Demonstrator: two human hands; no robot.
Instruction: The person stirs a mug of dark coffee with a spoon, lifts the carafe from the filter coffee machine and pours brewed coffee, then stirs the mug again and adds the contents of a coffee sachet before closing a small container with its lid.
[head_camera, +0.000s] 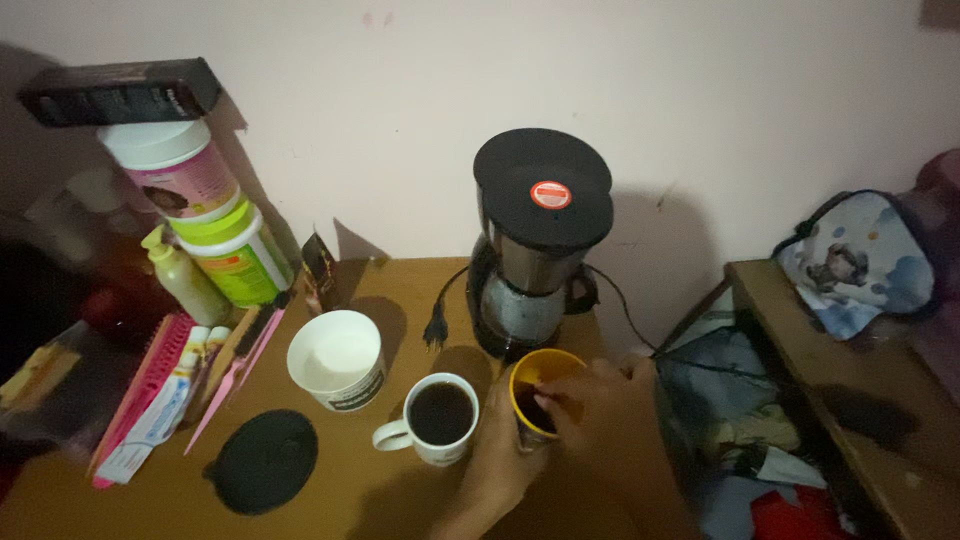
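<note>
Lower middle of frame, a glossy round yellow cup (540, 400) is gripped by the left hand (500, 465), with the right hand (600, 405) fingers pinched together inside its rim, beside a white ceramic mug (437, 418) on the wooden desk (340, 490).

Around the one coffee maker (540, 240) stand two cups, one yellow cup (541, 398) and one white mug (437, 417) (with dark liquid), one white tub (338, 360), one black lid (266, 460); left, two stacked jars (215, 215).
</note>
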